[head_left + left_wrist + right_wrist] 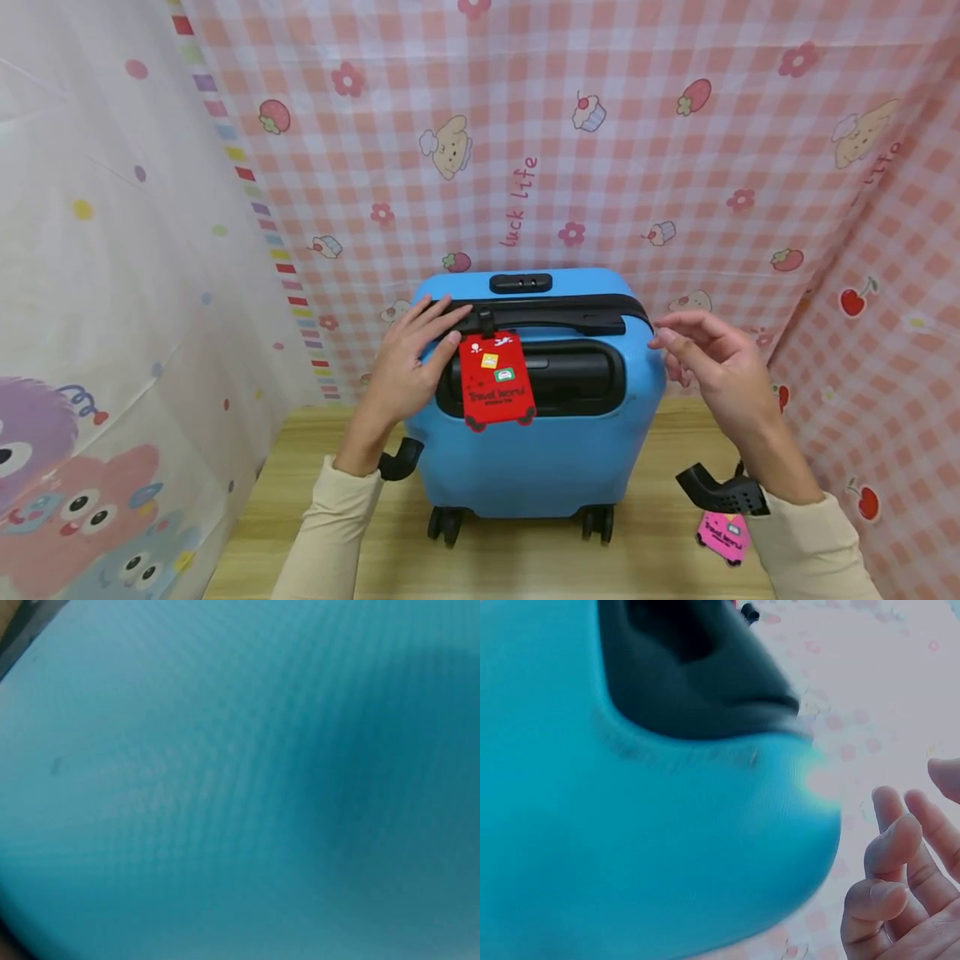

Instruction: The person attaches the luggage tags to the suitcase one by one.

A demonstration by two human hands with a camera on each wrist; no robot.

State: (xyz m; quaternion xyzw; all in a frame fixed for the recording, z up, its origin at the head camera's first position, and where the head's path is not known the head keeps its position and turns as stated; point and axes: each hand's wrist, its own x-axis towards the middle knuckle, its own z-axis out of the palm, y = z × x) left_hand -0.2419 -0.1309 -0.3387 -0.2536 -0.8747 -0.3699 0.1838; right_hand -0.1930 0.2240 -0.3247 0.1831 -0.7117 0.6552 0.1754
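A small blue suitcase (525,467) stands upright on its black wheels, with a black handle (555,315) across its top. A red luggage tag (497,383), shaped like a little suitcase, hangs by a black strap from the handle's left part. My left hand (412,358) rests on the suitcase's upper left side, fingers extended over the top edge beside the tag. Close to the upper right corner is my right hand (712,362), fingers loosely bent with nothing between them. Blue shell (225,787) fills the left wrist view, hiding the left fingers there.
A pink luggage tag (723,536) lies on the wood-patterned surface (300,500) to the right, partly behind the right forearm. Pink checked cloth (600,167) hangs behind the suitcase and on the right; a white printed sheet (135,250) hangs on the left.
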